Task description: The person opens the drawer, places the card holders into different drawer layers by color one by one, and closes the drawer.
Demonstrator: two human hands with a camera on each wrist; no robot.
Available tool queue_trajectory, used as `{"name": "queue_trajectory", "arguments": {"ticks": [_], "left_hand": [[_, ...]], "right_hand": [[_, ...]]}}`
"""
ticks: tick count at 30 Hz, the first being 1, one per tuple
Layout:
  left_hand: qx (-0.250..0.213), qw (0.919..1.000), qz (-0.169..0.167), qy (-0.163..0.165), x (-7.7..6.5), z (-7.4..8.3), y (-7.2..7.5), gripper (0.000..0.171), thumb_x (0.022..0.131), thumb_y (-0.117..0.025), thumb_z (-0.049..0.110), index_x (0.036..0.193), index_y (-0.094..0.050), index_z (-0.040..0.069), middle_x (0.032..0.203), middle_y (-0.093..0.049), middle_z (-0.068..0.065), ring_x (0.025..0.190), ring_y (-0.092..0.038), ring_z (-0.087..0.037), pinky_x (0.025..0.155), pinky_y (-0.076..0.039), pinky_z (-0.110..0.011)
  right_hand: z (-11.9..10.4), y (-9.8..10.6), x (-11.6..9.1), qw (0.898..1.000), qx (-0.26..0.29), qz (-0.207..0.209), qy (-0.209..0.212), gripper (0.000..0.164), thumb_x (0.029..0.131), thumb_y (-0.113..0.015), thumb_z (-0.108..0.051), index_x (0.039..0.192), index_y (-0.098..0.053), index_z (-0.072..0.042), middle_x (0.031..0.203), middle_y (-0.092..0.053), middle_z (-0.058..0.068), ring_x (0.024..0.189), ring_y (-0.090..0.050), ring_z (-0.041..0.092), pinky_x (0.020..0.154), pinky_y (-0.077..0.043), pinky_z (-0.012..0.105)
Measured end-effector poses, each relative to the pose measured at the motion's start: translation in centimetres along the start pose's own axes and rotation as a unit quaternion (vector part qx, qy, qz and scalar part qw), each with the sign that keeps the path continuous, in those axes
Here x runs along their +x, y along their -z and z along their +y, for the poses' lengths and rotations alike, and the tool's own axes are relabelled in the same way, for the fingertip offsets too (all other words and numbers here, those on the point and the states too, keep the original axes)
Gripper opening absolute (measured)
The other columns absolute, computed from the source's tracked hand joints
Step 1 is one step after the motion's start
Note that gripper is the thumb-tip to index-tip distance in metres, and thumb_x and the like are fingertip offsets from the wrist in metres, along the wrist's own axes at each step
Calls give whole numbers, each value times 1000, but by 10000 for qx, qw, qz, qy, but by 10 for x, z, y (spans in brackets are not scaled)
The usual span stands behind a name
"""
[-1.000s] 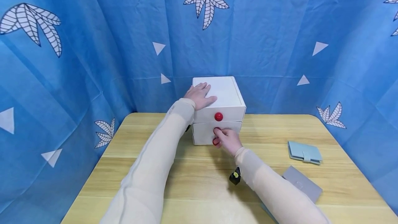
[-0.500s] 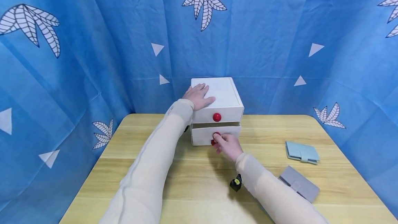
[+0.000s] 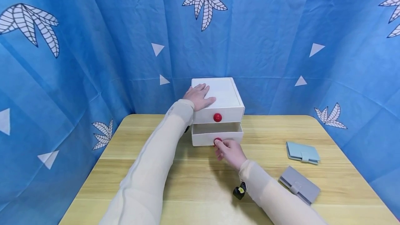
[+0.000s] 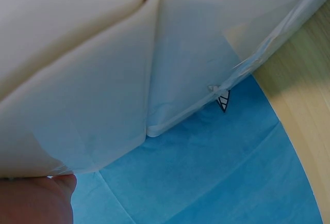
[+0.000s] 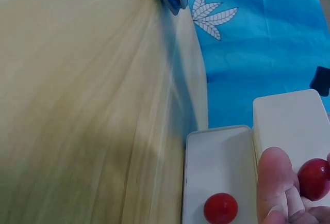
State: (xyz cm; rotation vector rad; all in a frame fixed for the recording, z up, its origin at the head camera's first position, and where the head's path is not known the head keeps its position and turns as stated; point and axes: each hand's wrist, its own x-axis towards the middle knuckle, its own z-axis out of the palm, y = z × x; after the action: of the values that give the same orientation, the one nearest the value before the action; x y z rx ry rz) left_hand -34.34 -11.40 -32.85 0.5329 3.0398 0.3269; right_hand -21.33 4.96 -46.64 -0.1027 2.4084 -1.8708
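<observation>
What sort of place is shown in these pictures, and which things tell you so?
Probably a staged recording corner, not a lived-in room: a printed blue curtain hangs around three sides of a wood-grain table, and a white drawer box stands near its far edge.

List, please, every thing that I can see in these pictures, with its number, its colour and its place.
Table: one, light wood, under the box.
Curtain: blue with white leaves and triangles, behind and at the sides.
Box: one, white, at the table's back.
Open drawer: one, white, in the box's front.
Knobs: apparently three, red; one above the open drawer, one on it, one below.
Wallet-like cases: two, light blue and grey, right side of the table.
Wrist devices: two, black, under the wrists; one mostly hidden.
Sleeves: two, cream, on both arms.
Left hand: one, bare, on the box's top.
Right hand: one, bare, pinching the open drawer's knob.
</observation>
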Motion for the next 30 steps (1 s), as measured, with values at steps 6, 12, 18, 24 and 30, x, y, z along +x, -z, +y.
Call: {"name": "queue_trajectory", "arguments": {"ticks": [6,12,18,24,30], "left_hand": [[-49,10000,-7,-13,1,-1,0,76,94,-33,63,155,-20,18,161,-14,-2,148,-6,-19,118,-1,-43],[-42,10000,-21,-5,2,-1,0,77,95,-33,63,155,-20,18,161,-14,-2,147,-6,-19,118,-1,-42],[-83,9999,-62,-36,3,1,0,76,95,-33,63,155,-20,18,161,-14,-2,147,-6,-19,118,0,-42],[-109,9999,-82,8,3,1,-1,77,94,-34,63,155,-19,19,161,-14,-2,147,-6,-19,118,0,-42],[-145,9999,-56,24,2,0,0,77,94,-35,63,155,-20,19,161,-14,-2,148,-6,-19,118,0,-43]], "right_hand": [[1,3,-10,9997,-40,-234,73,37,96,-59,-33,88,-69,1,71,-67,14,58,-65,28,64,-55,35],[3,4,-21,9988,-175,-446,138,40,96,-58,-37,86,-69,0,70,-68,12,59,-65,29,64,-54,33],[7,5,-30,9987,-182,-472,116,42,94,-59,-39,84,-69,1,70,-68,12,56,-65,26,64,-52,32],[12,5,-35,9980,-157,-587,184,43,95,-58,-39,86,-69,2,73,-69,17,56,-66,27,64,-53,33],[14,4,-38,9975,-210,-622,244,43,96,-57,-38,85,-68,2,71,-68,13,56,-65,25,67,-53,32]]}}
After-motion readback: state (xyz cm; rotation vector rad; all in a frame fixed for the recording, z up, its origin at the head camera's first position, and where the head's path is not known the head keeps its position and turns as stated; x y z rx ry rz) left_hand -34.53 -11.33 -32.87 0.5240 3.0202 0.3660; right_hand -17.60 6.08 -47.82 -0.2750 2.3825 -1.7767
